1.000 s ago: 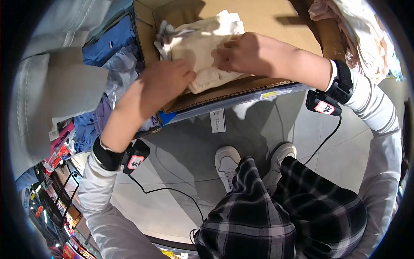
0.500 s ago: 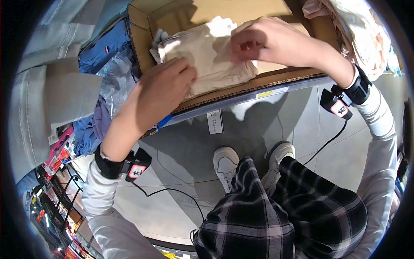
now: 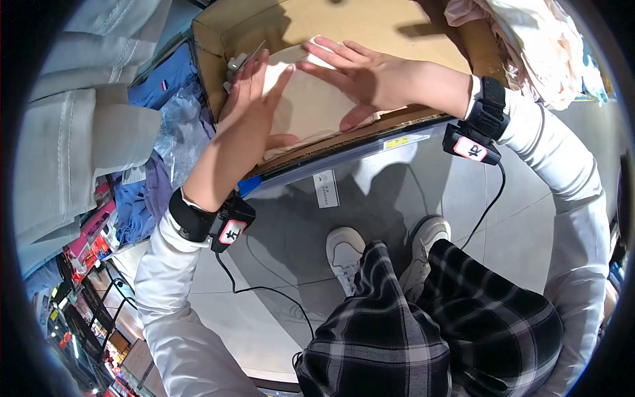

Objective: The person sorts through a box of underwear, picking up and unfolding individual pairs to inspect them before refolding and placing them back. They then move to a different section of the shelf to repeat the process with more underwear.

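Note:
A folded cream-coloured cloth garment lies in a cardboard box, near the box's front wall. My left hand rests on its left side with fingers stretched out and the thumb apart. On the garment's right and upper part lies my right hand, palm down with its fingers spread. Both hands are open, the fingertips near each other at the top of the garment. Some of the cloth is hidden beneath them. A small whitish item sits by the box's left wall, partly behind my left fingers.
Blue clothes and a clear plastic bag are left of the box. Pale pink and white cloth is piled at its right. Grey garments hang at far left. A printed white card shows below the box edge.
Both hands were bent and closed at the cloth's edges; now they lie flat with fingers spread on it. My right hand has shifted left, and my left fingers reach farther up.

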Action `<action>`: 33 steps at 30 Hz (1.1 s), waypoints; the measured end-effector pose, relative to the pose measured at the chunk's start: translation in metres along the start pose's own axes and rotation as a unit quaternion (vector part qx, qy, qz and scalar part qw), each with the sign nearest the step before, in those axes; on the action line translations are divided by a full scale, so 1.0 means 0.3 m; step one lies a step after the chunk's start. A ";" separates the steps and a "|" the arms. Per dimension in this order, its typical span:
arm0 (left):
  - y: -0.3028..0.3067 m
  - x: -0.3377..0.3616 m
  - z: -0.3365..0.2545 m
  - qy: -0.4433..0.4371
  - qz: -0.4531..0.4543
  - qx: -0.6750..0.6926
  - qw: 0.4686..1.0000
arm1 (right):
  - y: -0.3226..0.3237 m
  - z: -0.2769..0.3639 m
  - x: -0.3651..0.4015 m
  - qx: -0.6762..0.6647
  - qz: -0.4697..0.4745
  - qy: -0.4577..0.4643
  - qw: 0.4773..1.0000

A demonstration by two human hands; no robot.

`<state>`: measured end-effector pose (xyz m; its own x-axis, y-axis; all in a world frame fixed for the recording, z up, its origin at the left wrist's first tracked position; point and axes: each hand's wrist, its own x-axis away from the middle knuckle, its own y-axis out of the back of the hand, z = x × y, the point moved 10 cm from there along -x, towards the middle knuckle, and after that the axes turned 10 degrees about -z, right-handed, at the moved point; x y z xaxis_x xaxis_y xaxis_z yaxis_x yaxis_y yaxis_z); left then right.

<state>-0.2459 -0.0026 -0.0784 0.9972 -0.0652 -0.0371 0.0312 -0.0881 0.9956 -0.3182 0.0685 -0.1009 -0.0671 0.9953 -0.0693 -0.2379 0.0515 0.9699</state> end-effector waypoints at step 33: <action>0.096 -0.120 -0.391 0.149 -0.187 0.191 0.952 | 0.787 -0.477 1.003 0.054 -0.520 -0.488 0.698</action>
<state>-0.2729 0.1138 -0.0382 0.8983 0.3211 -0.2999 0.4171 -0.4087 0.8118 -0.5332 0.3685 0.0737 0.7930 -0.0073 -0.6092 0.4131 0.7415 0.5288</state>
